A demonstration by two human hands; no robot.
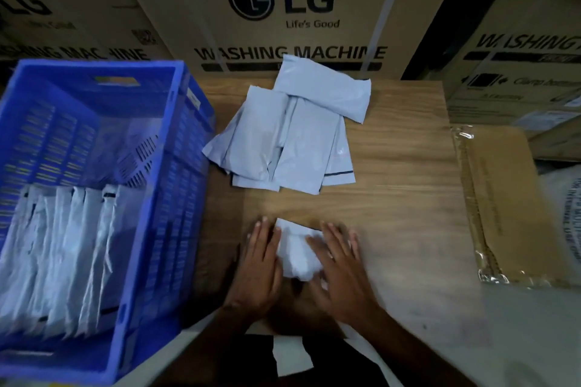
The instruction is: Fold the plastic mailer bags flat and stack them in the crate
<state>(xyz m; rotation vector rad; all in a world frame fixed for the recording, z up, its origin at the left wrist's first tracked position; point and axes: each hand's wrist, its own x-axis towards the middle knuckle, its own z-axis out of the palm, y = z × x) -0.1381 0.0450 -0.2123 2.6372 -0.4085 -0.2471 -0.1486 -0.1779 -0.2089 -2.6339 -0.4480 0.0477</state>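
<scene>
Left hand (262, 264) and right hand (341, 264) at lower centre, fingers straight, pressing flat on a white mailer bag (298, 253) on the wooden table (402, 185), loose bag pile (283, 135) above, blue crate (163, 198) at left holding stacked bags (59, 254).

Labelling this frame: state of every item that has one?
left hand: open, fingers flat on the mailer's left edge
right hand: open, pressing the mailer's right side
mailer being folded: bunched, on the table between the hands
loose mailers: unfolded, overlapping on the table
blue crate: upright, open-topped, partly filled
folded mailers: in the crate, packed in a row
</scene>
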